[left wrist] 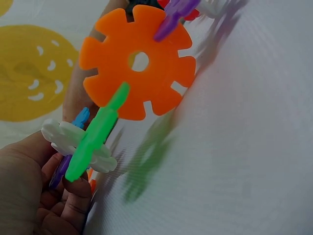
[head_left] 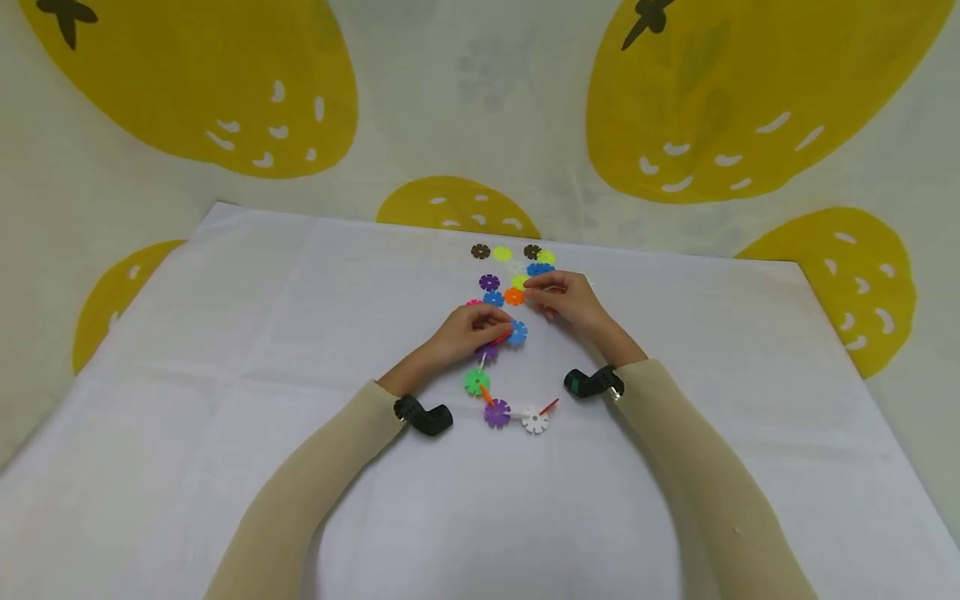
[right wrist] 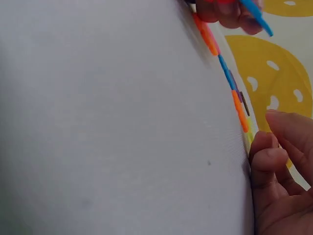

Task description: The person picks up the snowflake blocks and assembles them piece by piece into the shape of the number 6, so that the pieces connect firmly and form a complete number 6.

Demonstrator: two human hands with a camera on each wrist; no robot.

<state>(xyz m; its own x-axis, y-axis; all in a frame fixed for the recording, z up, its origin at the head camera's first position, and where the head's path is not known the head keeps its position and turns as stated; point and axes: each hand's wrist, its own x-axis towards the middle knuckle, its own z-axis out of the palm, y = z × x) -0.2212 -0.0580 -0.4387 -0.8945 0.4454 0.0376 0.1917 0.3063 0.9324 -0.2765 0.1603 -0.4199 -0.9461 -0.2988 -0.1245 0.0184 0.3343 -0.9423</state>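
We see the left hand (head_left: 471, 332) with curled fingers pinching the far end of a chain of notched, flower-shaped plastic discs (head_left: 471, 383), just in front of a loose, flat, bright orange notched disc (head_left: 512, 297). A red notched disc (head_left: 501, 339) and a light-blue notched disc (head_left: 518, 335) sit at that grip; we cannot tell which one the fingertips press. The right hand (head_left: 570, 300) is just right of the orange disc, thumb and forefinger apart, with nothing visible between them.

We judge that the left fingers steady the chain's end, leaving the light-blue rim exposed toward the other hand. The chain bends nearer us from there. Loose pieces surround the orange disc, perhaps for easy reach: a yellow disc (head_left: 519, 282) just behind, a blue disc (head_left: 492, 297) close left, a purple disc (head_left: 489, 282) behind-left.

Beyond the orange disc, the white-covered table (head_left: 225, 333) soon ends, so we find little depth there; wide cloth to its left and right leaves both arms sideways room.
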